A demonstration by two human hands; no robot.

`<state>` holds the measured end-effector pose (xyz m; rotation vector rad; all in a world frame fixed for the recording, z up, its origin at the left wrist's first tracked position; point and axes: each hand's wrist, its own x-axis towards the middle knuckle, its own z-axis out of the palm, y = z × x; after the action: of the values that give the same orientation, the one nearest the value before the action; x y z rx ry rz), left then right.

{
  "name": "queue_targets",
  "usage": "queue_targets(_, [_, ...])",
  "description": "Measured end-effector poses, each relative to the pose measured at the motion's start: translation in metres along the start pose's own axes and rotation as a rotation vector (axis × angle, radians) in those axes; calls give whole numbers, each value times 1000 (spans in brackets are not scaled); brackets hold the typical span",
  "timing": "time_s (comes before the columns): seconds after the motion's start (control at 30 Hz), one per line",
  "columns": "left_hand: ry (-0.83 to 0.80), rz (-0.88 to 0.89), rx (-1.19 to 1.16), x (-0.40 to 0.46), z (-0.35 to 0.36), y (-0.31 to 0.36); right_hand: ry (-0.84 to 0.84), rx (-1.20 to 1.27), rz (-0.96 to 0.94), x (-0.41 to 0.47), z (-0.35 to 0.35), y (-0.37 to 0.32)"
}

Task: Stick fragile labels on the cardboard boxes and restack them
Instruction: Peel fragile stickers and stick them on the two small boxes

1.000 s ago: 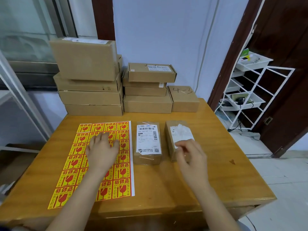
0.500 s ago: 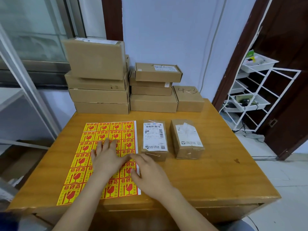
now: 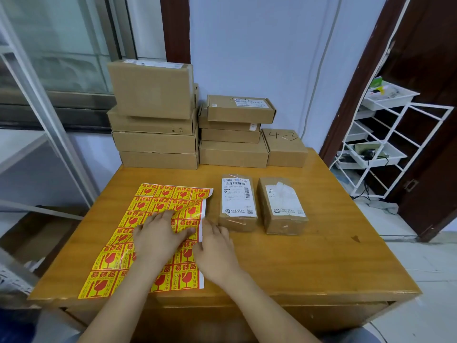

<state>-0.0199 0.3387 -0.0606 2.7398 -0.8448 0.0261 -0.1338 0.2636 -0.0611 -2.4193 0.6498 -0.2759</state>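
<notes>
A sheet of yellow and red fragile labels [image 3: 148,206] lies on the left half of the wooden table [image 3: 309,256]. My left hand [image 3: 158,237] presses flat on its middle. At the sheet's right edge, my right hand [image 3: 215,246] pinches the white margin, and that upper right part is lifted and curled off the table. Two small cardboard boxes stand just right of the sheet: one with a printed shipping label [image 3: 238,204] and one with a torn white label [image 3: 282,206]. Neither hand touches them.
Along the wall stand a tall stack of cardboard boxes [image 3: 155,120], a lower stack [image 3: 235,134] and a single box marked "4-3" [image 3: 284,149]. A white wire rack [image 3: 385,144] stands on the floor to the right, beside a dark door.
My right hand moved from the right small box to the sheet's right edge, and that edge now curls up. My left hand stayed on the sheet.
</notes>
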Motion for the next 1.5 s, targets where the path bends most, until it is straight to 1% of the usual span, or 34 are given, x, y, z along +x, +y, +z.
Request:
queue_targets(0.07, [46, -11, -8, -2, -5, 0, 33, 304, 23, 2, -1, -5])
queue_targets(0.13, [99, -11, -54, -5, -8, -2, 72, 504, 85, 4, -7, -11])
queue_targets(0.23, [180, 20, -150, -10, -15, -2, 137, 597, 144, 13, -19, -15])
queue_targets(0.33, [214, 62, -198, -16, -23, 5, 149, 684, 117, 21, -36, -19])
queue_targets(0.5, [249, 166, -169, -26, -30, 26, 151, 943, 105, 24, -64, -13])
queue_targets(0.6, [213, 203, -101, -35, -36, 36, 153, 998, 134, 23, -72, -3])
queue_targets(0.7, [113, 198, -160, -37, -45, 41, 145, 985, 161, 19, -80, 8])
queue_targets(0.8, [79, 172, -243, -30, -50, 37, 148, 929, 181, 11, -86, 22])
queue_targets(0.93, [43, 44, -394, -13, -49, 34, 137, 887, 237, 0, -100, 39])
queue_targets(1.03, [14, -82, -629, -1, -44, 37, 145, 912, 261, -7, -109, 52])
queue_targets(1.13, [-104, -321, -991, 7, -38, 36, 143, 961, 272, -17, -115, 66])
queue_targets(1.2, [-182, -417, -1212, 10, -34, 31, 149, 951, 283, -22, -116, 73])
queue_targets(1.27, [-255, -391, -1352, 8, -32, 29, 165, 932, 303, -27, -115, 78])
queue_targets(1.37, [-242, -273, -1407, 3, -35, 33, 222, 870, 312, -30, -114, 79])
queue_targets(1.43, [-209, -199, -1411, 0, -39, 39, 280, 742, 279, -30, -115, 75])
queue_targets(1.5, [-161, -138, -1397, -1, -40, 43, 376, 515, 211, -29, -117, 70])
